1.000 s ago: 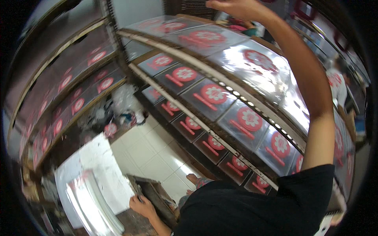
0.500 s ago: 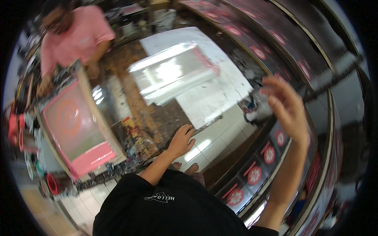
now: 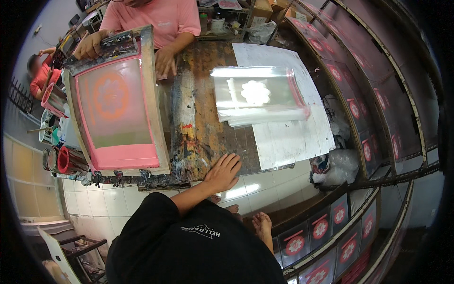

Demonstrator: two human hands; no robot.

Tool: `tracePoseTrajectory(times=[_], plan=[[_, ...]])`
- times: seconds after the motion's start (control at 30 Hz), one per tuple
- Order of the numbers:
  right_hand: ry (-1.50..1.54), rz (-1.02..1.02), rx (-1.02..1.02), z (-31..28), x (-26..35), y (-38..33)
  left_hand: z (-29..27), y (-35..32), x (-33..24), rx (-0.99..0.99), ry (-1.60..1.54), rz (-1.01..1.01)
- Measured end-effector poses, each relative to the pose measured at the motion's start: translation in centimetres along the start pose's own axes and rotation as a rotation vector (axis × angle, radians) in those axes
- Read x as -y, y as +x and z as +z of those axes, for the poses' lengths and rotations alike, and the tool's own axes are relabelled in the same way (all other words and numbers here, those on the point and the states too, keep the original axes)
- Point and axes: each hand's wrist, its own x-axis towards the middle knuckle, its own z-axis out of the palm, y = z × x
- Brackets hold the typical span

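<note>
The printing screen frame [image 3: 118, 102] lies on the left part of the tabletop [image 3: 198, 123]. The stack of clear plastic bags [image 3: 257, 94] lies on paper sheets [image 3: 293, 137] at the right edge. The left hand [image 3: 222, 173] rests on the near edge.

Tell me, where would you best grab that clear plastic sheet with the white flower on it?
Probably by its near edge, coming from the wearer's side. The clear plastic sheet lies flat on white paper on the paint-stained table, so only an edge can be pinched. The left hand rests on the table edge closest to it; the red-trimmed right side faces the drying racks.
</note>
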Motion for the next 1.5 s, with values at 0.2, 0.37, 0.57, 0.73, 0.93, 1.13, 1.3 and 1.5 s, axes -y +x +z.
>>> tracePoseTrajectory(times=[0.2,0.37,0.57,0.73,0.93,1.13,1.3,1.5], plan=[[0.035,-0.013,-0.047,-2.8,-1.3,0.7,-0.1,0.1,0.1,-0.061,-0.108,-0.010],[0.071,-0.053,-0.091,-4.4,-0.9,1.5,-3.8,1.8,-2.7,-0.265,-0.166,0.041],[0.071,-0.038,-0.119,-5.2,-2.4,1.2,-9.5,8.8,-3.2,-0.392,0.384,-0.014],[0.071,-0.030,-0.072,-4.7,-3.6,0.2,-5.9,13.2,2.1,-0.127,0.596,0.017],[0.172,-0.213,0.087,-1.2,-0.3,-3.6,-2.8,11.7,-2.5,-0.138,0.514,0.205],[0.241,-0.586,0.458,8.5,10.1,-12.0,-0.1,7.6,-9.8,-0.045,0.341,0.386],[0.185,-0.632,0.344,11.6,11.8,-13.3,2.0,5.3,-12.1,0.087,0.238,0.475],[0.006,-0.682,0.001,10.0,10.2,-12.4,2.9,3.3,-13.5,0.087,0.083,0.515]])
